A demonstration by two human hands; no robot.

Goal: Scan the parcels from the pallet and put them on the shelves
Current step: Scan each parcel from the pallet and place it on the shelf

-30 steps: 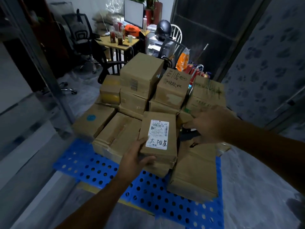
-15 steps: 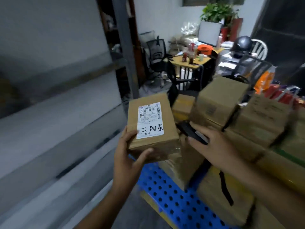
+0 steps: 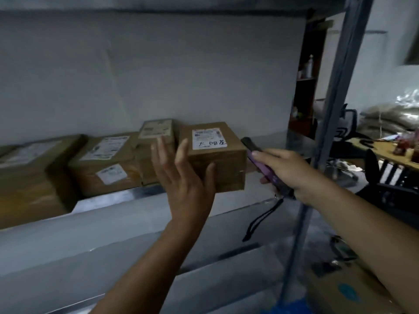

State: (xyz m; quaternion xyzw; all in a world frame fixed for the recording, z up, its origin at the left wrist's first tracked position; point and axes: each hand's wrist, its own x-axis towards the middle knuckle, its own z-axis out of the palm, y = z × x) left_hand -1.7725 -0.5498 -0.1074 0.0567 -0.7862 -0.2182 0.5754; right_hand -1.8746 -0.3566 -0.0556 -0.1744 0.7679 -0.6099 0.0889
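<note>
While the parcel [image 3: 217, 164] with the handwritten label sits on the shelf [image 3: 113, 214], at the right end of the row, I count this one as all but shelved.

Left hand [image 3: 183, 177]: spread, fingers straight and apart, thumb lying across the parcel's front face. It pinches nothing; whether the palm presses the near corner or only hovers against it I cannot tell.

Right hand [image 3: 288, 171]: curled round the scanner [image 3: 265, 168], forefinger laid along its top and its nose just beside the parcel's right side. The wrist strap [image 3: 260, 218] hangs loose below.

Done, as far as I can see: three other labelled parcels stand to the left on the same shelf — a tall one [image 3: 156, 143] touching mine, a wide one [image 3: 108, 164] next to it, and a big one [image 3: 27, 177] at the far left, partly cut off by the frame. That makes four up (nothing shows whether each was scanned; no screen or beam is readable).

Left to do: probably square this parcel against its neighbour, since it sits a little proud of the row. Then back for more. Of the pallet [image 3: 288, 308] only a blue corner shows at the bottom edge, so how many parcels remain there is hidden. A carton [image 3: 353, 291] with a blue dot lies low on the right — likely still waiting.
</note>
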